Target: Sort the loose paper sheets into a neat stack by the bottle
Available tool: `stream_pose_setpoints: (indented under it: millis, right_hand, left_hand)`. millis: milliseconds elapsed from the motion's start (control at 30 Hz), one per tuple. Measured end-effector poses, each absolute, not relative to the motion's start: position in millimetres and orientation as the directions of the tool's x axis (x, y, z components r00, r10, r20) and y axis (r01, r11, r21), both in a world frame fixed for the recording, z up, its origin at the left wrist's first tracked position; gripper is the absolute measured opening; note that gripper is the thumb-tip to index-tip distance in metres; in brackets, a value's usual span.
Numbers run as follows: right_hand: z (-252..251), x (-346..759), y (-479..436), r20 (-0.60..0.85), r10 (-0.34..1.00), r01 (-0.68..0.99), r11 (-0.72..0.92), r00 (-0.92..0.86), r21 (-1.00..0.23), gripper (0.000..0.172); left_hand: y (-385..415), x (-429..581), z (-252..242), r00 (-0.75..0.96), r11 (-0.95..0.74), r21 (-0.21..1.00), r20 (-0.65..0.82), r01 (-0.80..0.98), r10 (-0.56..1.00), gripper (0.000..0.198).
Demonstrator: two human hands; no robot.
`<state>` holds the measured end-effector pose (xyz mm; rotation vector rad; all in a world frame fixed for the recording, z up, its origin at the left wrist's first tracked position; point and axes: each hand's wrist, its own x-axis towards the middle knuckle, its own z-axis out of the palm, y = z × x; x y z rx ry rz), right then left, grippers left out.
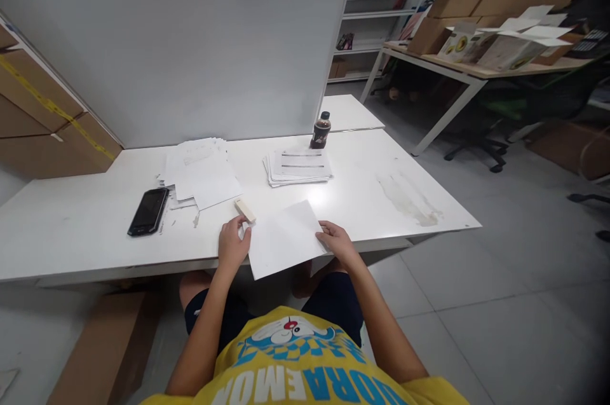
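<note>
A blank white sheet of paper (286, 236) lies at the table's front edge, its near corner sticking out past the edge. My right hand (336, 241) pinches the sheet's right side between thumb and fingers. At the left side of the sheet, my left hand (233, 243) is closed on its margin, thumb over the paper. Just beyond the left fingertips rests a small beige block (245, 210), close to the paper's upper left corner; whether the fingers touch it is hard to make out.
Loose papers (203, 170) spread at the left, with a black phone (148, 211) beside them. A neat paper stack (300, 165) and a dark drink bottle (321, 131) stand farther back. A whiteboard (190, 42) rises behind the table (362, 201); cardboard boxes (61, 131) sit left.
</note>
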<state>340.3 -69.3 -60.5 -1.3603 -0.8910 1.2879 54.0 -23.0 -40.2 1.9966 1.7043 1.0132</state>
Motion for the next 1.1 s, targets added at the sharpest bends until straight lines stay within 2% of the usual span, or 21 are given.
stream_pose_setpoints:
  millis: [167,333,400,500,600,767,1100]
  right_hand:
    - [-59,339,-65,-0.201,0.966,-0.118,-0.183,0.162,-0.976,0.030]
    - [-46,344,-46,-0.114,0.986,0.052,-0.121,0.124,-0.991,0.030]
    - [-45,346,-34,-0.092,0.987,0.119,-0.108,0.135,-0.987,0.032]
    - [-49,344,-20,-0.086,0.980,0.168,-0.117,0.178,-0.979,0.033]
    - [-56,342,-15,-0.084,0.974,0.169,-0.121,0.211,-0.978,0.033]
    - [-65,345,-17,-0.098,0.981,0.171,-0.127,0.167,-0.977,0.035]
    - [-68,347,-17,-0.081,0.981,0.195,-0.115,0.174,-0.974,0.036]
  left_hand:
    - [-22,52,-47,0.076,-0.269,0.567,0.340,0.779,0.937,0.034]
    - [-23,53,-50,0.094,-0.305,0.481,0.414,0.822,0.905,0.052]
    - [-25,53,-50,0.189,-0.379,0.388,0.446,0.840,0.875,0.056]
    - [-26,52,-50,0.353,-0.489,0.273,0.424,0.829,0.834,0.047]
    - [-23,50,-52,0.350,-0.508,0.273,0.466,0.817,0.813,0.040]
    - [-17,51,-62,0.295,-0.499,0.297,0.528,0.814,0.796,0.033]
    - [-18,54,-67,0.211,-0.448,0.319,0.568,0.835,0.796,0.041]
